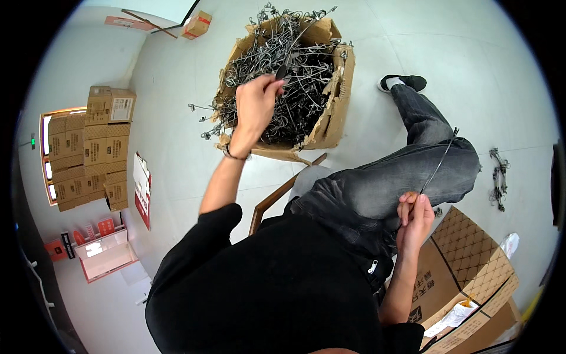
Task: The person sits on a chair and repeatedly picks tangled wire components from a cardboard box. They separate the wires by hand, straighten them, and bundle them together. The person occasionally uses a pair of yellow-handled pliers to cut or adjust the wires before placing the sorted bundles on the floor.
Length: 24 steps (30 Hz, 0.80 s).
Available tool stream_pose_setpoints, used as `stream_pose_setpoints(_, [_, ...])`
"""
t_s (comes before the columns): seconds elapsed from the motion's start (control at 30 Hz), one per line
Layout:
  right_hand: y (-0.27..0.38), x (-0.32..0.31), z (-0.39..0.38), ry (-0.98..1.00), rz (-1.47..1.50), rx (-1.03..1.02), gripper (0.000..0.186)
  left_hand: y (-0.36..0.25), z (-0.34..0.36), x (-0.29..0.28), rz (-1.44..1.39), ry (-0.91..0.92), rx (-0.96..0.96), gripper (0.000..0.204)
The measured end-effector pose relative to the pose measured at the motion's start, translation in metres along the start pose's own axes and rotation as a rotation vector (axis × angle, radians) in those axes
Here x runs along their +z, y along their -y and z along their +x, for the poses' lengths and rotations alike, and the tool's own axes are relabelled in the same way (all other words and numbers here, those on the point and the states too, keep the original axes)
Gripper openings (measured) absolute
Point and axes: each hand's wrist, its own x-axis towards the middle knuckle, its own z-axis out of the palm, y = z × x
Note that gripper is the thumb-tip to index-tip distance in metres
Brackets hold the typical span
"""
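Note:
A torn cardboard box (341,109) brims with a tangle of thin metal wire pieces (295,115) that have looped, clip-like ends. My left hand (254,106) reaches over its near left side, thumb and fingers pinched on a thin wire rod with a dark, flat oval part (281,72) beside the fingertips. The rod slants up over the pile. To the right, above my bent leg, my right hand (414,219) is closed around the lower end of another thin wire rod (438,164). That one points up and has a small dark piece at its tip.
An open carton (466,253) stands at my right with a white paper packet (457,315) in it. Several wire pieces (499,180) lie on the floor beyond my knee. Stacked cartons (106,147) and a red-and-white board (141,189) are at the left. A wooden chair part (274,203) shows beside me.

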Motion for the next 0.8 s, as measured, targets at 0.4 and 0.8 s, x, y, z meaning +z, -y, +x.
stream_pose_setpoints(0.4, [0.000, 0.001, -0.001, 0.004, -0.002, 0.002, 0.033, 0.015, -0.003, 0.013, 0.124, 0.142, 0.258, 0.011])
stream_pose_setpoints(0.8, [0.003, -0.002, 0.001, 0.046, 0.025, -0.008, 0.031, 0.004, -0.024, 0.011, 0.223, 0.101, 0.616, 0.006])
